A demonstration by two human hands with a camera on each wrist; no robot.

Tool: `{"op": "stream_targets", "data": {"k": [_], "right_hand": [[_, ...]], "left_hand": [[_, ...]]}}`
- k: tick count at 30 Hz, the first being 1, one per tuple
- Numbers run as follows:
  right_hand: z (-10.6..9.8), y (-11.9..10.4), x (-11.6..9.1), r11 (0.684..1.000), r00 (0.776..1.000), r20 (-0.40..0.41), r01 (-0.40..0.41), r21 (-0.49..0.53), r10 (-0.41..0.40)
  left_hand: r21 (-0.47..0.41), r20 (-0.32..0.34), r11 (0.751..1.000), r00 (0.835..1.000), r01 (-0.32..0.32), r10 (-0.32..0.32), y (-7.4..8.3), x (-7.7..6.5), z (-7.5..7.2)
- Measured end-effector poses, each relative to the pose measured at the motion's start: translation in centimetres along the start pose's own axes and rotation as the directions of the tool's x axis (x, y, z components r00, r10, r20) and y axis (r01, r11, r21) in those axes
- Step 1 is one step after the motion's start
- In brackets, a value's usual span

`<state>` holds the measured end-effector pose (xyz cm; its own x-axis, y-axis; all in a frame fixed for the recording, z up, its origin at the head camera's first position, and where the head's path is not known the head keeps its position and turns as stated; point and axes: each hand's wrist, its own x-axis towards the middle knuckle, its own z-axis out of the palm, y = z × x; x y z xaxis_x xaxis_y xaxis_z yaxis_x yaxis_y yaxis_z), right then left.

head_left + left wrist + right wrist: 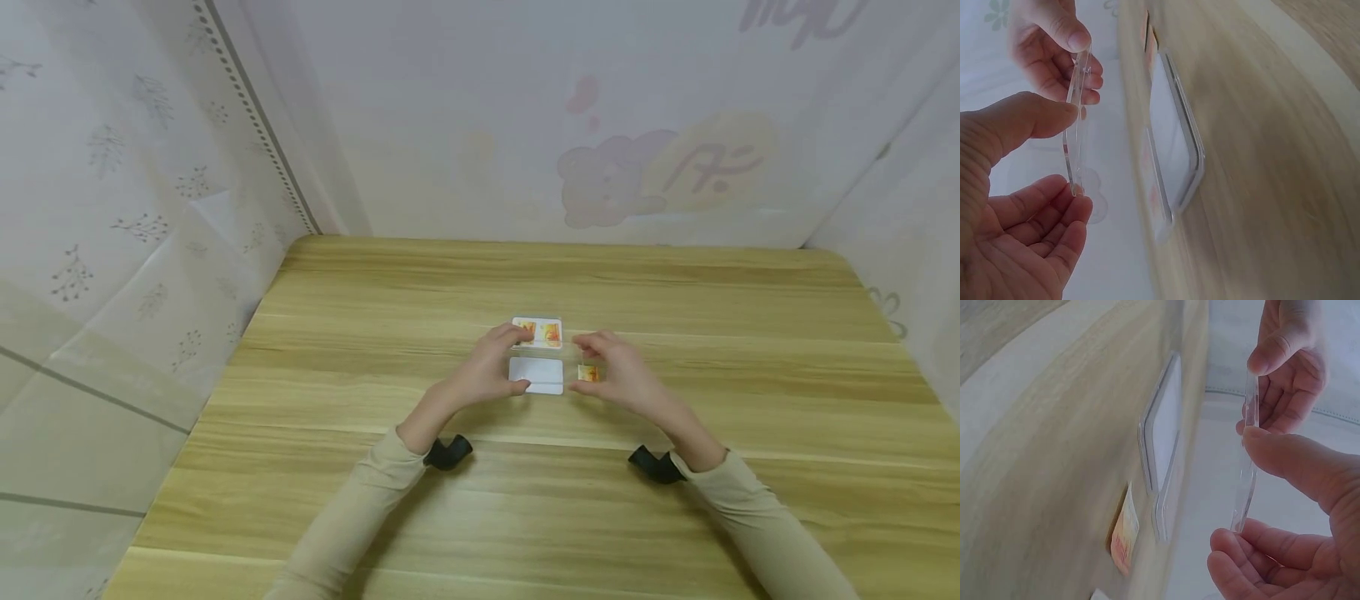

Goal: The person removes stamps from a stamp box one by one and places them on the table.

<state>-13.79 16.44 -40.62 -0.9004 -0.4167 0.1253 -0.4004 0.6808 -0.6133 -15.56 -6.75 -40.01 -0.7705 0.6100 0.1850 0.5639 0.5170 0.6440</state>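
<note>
A clear plastic plate, seen almost edge-on in both wrist views, is held up over the table between the two hands. My left hand grips one end of it, thumb on one edge and fingertips on the opposite edge. The other end is pinched the same way by my right hand. Below the plate lies a white rectangular card or frame with rounded corners. Just behind it is a similar clear-edged frame showing two orange-and-yellow pictures, partly covered by the left fingers.
A small orange-and-yellow paper piece lies on the table under the right hand, slightly curled. The wooden table meets printed curtains at its back. Black bands are at both wrists.
</note>
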Motion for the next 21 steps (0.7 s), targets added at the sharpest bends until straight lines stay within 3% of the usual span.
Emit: {"op": "stream_targets", "data": {"k": [12, 21], "right_hand": [[1.4, 0.0, 0.5, 0.999, 1.0, -0.001, 0.023, 0.025, -0.023], [2.1, -0.4, 0.7, 1.0, 1.0, 0.02, 0.018, -0.018, -0.018]], "left_hand": [[-0.01, -0.005, 1.0, 1.0, 0.005, -0.005, -1.4, -0.8, 0.0], [0.002, 0.041, 0.999, 0.998, 0.052, -0.052, -1.9, -1.1, 0.2]]}}
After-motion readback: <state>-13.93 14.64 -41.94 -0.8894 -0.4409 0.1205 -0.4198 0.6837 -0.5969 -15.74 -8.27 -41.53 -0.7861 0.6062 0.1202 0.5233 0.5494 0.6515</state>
